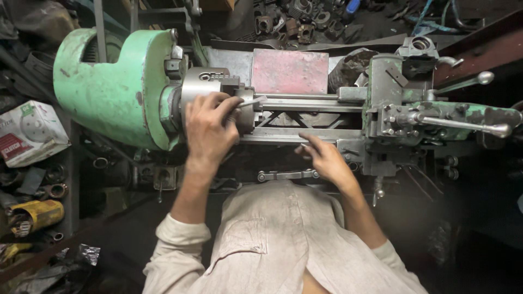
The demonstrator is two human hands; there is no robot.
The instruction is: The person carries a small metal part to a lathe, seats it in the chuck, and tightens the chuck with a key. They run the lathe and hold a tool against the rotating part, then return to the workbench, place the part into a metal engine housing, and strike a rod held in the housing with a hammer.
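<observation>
Lathe: green cast-metal lathe headstock (111, 90) at left, grey steel bed rails (305, 117) running right to the carriage (392, 117); heavy, rigid, fixed.
Chuck: round grey steel chuck (210, 87) on the headstock; stiff, probably oily and slippery; best gripped around its rim.
Workpiece: thin pale metal piece (251, 101) at the chuck face; light, hard.
Left hand (210, 130): curled over the chuck, fingers pinching the piece.
Right hand (327, 159): loosely open, holding nothing, fingertips on the front rail.

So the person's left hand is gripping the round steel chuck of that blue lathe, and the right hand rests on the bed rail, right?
Not quite: the head view shows the lathe's housing is green, not blue. The left hand does grip the round steel chuck, and the right hand rests at the bed rail.
</observation>
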